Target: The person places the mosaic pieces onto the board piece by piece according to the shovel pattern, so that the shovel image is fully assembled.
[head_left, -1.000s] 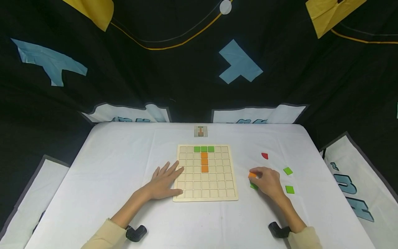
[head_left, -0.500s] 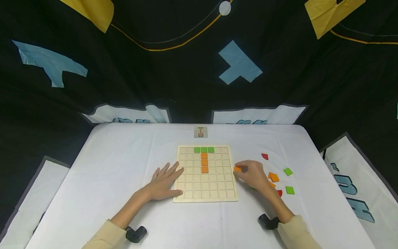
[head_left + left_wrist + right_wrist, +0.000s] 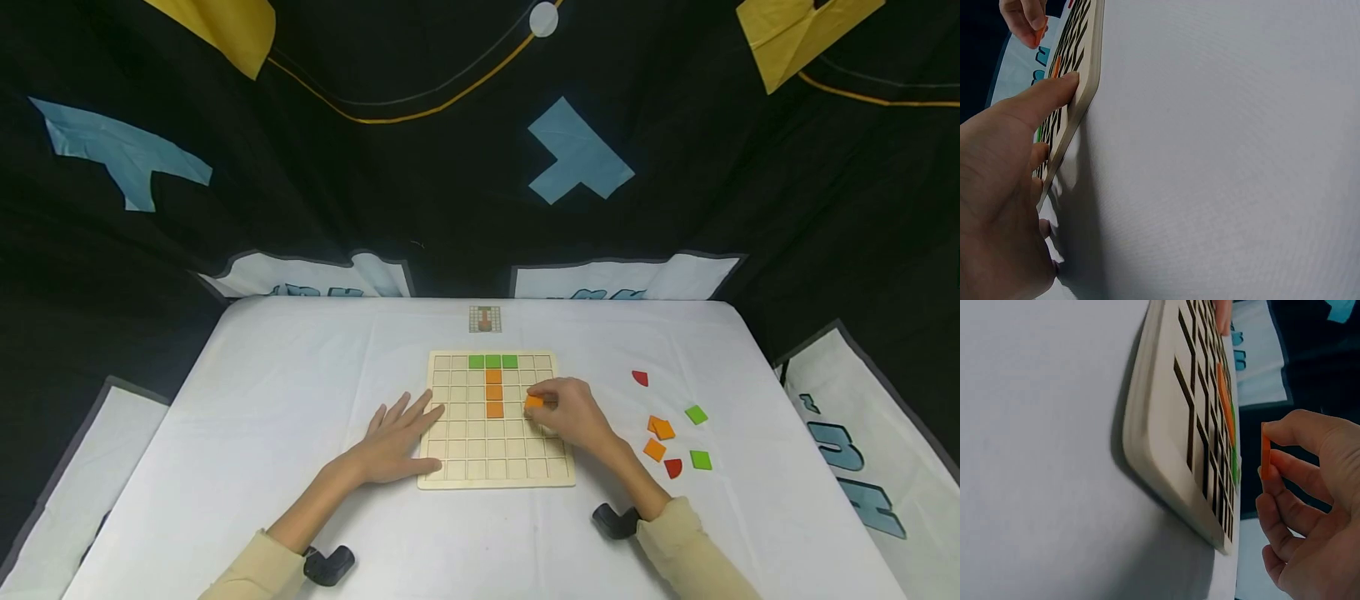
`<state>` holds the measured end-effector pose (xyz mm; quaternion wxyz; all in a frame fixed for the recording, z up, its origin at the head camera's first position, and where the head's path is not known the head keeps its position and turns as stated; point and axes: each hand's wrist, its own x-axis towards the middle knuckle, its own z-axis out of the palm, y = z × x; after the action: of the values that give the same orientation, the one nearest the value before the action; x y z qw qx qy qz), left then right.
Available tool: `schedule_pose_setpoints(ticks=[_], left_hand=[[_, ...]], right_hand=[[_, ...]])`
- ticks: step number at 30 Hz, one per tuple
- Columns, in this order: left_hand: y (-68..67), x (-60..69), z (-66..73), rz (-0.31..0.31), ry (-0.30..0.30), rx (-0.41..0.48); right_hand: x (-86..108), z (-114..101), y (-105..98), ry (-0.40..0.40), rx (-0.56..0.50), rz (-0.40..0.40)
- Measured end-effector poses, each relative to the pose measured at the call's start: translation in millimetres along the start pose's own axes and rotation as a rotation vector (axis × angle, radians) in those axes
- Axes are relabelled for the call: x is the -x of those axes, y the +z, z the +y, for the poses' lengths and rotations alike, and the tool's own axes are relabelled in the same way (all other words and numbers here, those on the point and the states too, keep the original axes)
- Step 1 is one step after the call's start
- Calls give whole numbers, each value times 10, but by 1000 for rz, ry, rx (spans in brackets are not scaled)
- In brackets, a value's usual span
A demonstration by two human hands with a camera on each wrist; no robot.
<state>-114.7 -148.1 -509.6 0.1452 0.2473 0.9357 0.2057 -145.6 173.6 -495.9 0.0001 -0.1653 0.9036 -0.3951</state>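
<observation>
A light wooden grid board (image 3: pixel 457 450) lies on the white table, three green squares (image 3: pixel 492 362) in its top row and a column of three orange squares (image 3: pixel 493 392) below the middle one. My left hand (image 3: pixel 392 446) rests spread on the board's left edge, and in the left wrist view the thumb of this hand (image 3: pixel 1010 144) touches the rim. Over the right part of the board my right hand (image 3: pixel 576 415) pinches an orange square (image 3: pixel 533 402). The right wrist view shows that tile (image 3: pixel 1265 450) between thumb and fingertips of the hand (image 3: pixel 1316 494), above the board (image 3: pixel 1160 425).
Right of the board lie several loose pieces: orange squares (image 3: pixel 655 450), green squares (image 3: pixel 696 414), (image 3: pixel 701 460) and red pieces (image 3: pixel 640 378), (image 3: pixel 672 468). A small picture card (image 3: pixel 485 319) lies behind the board. A black curtain (image 3: pixel 450 192) hangs behind the table.
My right hand has moved left with the orange square, from the loose pieces to over the board, uncovering orange and red pieces. The left hand has not moved.
</observation>
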Motion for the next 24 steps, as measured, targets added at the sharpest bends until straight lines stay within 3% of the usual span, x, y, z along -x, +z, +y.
schedule_pose_setpoints(ticks=[16,24], left_hand=[[-22,12,14,-7,11,-3],[-38,16,19,-4,9,7]], right_hand=[[-105,-124,335,-109,-3,-120],[-113,-146,411,-191,67,-109]])
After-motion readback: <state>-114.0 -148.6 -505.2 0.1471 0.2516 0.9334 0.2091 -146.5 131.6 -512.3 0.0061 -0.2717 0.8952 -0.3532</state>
